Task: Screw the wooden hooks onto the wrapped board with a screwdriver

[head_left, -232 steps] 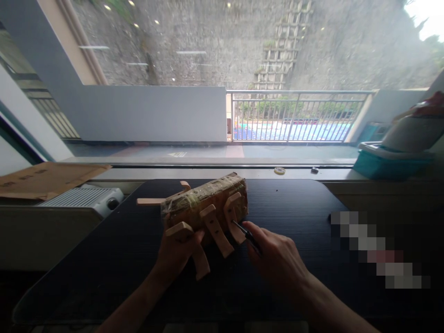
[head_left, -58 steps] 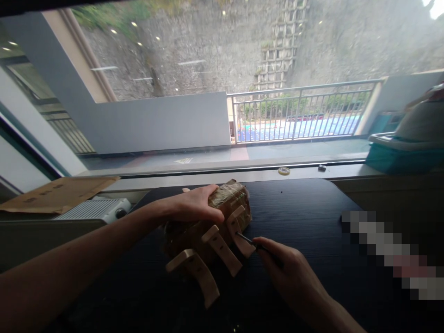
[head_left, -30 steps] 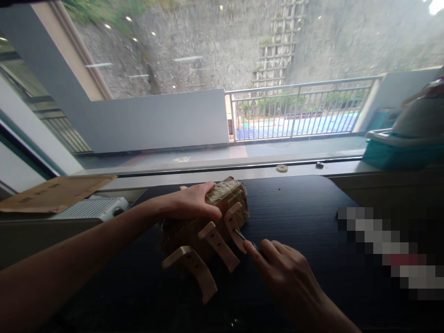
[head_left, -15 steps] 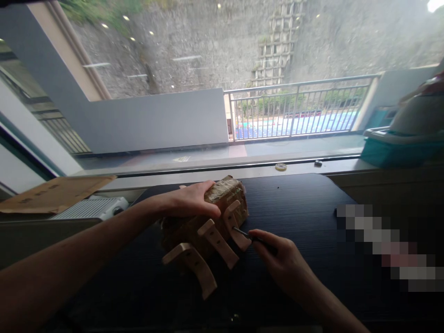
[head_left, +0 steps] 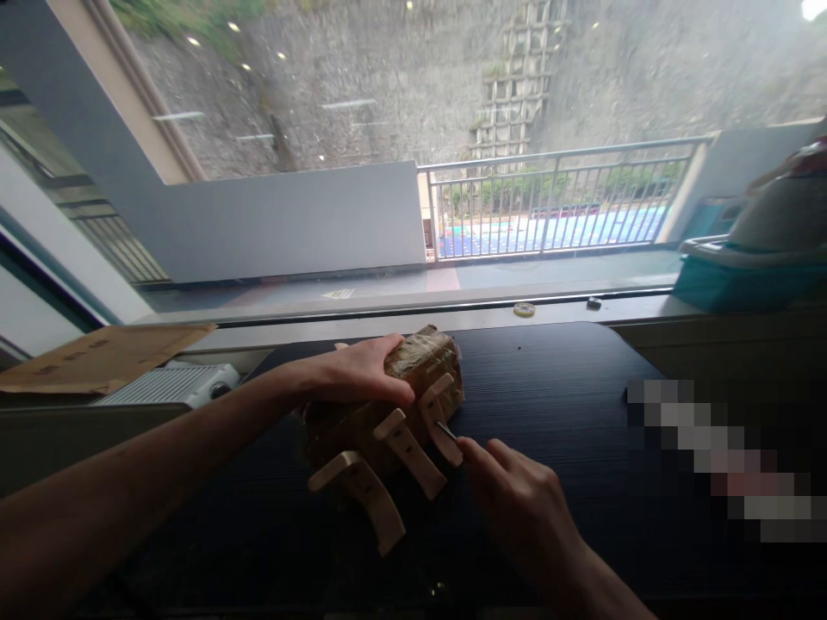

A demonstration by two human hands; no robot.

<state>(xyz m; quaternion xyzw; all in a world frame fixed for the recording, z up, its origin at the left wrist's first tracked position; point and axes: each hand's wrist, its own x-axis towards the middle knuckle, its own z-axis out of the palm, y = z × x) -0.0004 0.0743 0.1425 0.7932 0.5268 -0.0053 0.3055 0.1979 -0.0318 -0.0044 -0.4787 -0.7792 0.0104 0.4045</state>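
Observation:
A brown block-like parcel wrapped in clear tape (head_left: 423, 351) lies slanted on the dark table. Over its top is my left hand (head_left: 365, 366), thumb and fingers spread to either side, gripping it. Three curved wooden hooks with dark holes stick out from its near side: a right one (head_left: 432, 403), a middle one (head_left: 417, 461) and a left one (head_left: 381, 508). My right hand (head_left: 513, 482) is closed around a screwdriver (head_left: 445, 430), whose thin metal shaft meets the right hook near a hole. Its handle is hidden inside my fingers.
Behind the black table (head_left: 549, 379) runs a window sill with a tape roll (head_left: 524, 310) and a small dark object (head_left: 593, 303). A teal bin (head_left: 743, 280) stands at right. At left are a white radiator (head_left: 171, 387) and a flat cardboard piece (head_left: 96, 357).
My right hand has turned and slid forward along the screwdriver, so its dark handle is now covered. The parcel and hooks have shifted very slightly right; my left hand keeps its grip.

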